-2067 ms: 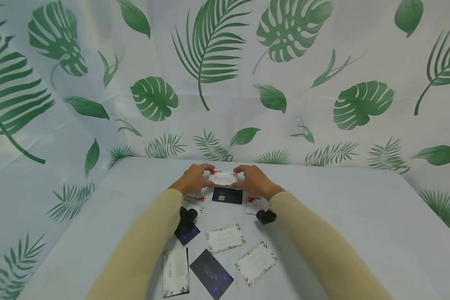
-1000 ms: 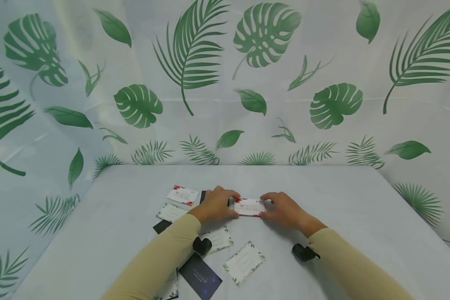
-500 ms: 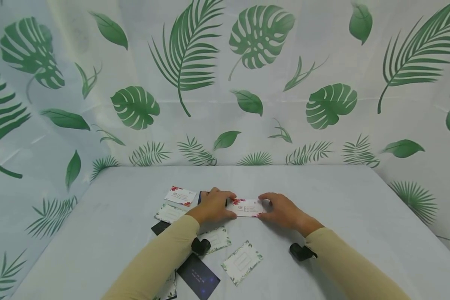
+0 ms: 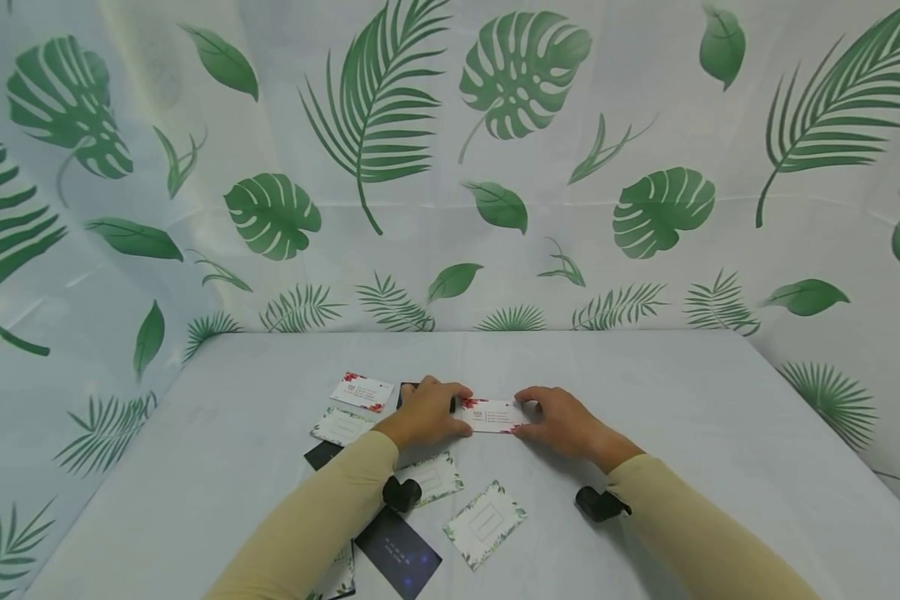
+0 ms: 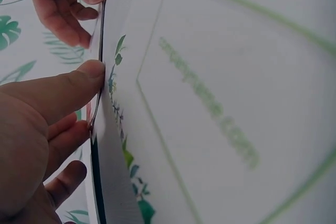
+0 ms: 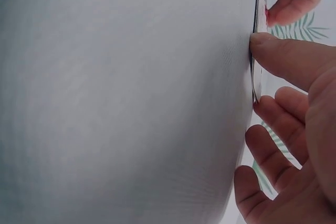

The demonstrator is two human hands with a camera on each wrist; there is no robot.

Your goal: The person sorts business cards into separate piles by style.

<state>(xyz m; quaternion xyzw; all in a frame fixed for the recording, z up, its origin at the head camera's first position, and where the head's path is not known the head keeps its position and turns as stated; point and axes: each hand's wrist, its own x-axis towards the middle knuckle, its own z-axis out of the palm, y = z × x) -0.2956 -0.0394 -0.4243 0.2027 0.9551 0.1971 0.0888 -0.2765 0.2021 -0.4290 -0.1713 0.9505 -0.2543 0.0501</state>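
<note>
A white card with red flowers (image 4: 492, 415) lies low over the table between both hands. My left hand (image 4: 457, 412) pinches its left end, thumb (image 5: 79, 85) on the near edge and fingers behind. My right hand (image 4: 527, 414) pinches the right end the same way, thumb (image 6: 294, 61) against the thin card edge (image 6: 255, 51). In the left wrist view the card edge (image 5: 97, 93) runs upright, with the right hand's fingers (image 5: 63, 3) beyond it. I cannot tell whether it is one card or a thin stack.
Several cards lie left of and in front of the hands: a red-flowered card (image 4: 363, 391), leafy-bordered cards (image 4: 342, 425) (image 4: 435, 477) (image 4: 484, 523), a black card (image 4: 322, 454) and a dark blue card (image 4: 398, 552). The pale tablecloth (image 4: 720, 467) meets a leaf-print backdrop (image 4: 645, 208).
Two seconds ago both hands held a red-flowered card farther back over a black card; they now hold one to the right of the spread. Over the last second they have hardly moved.
</note>
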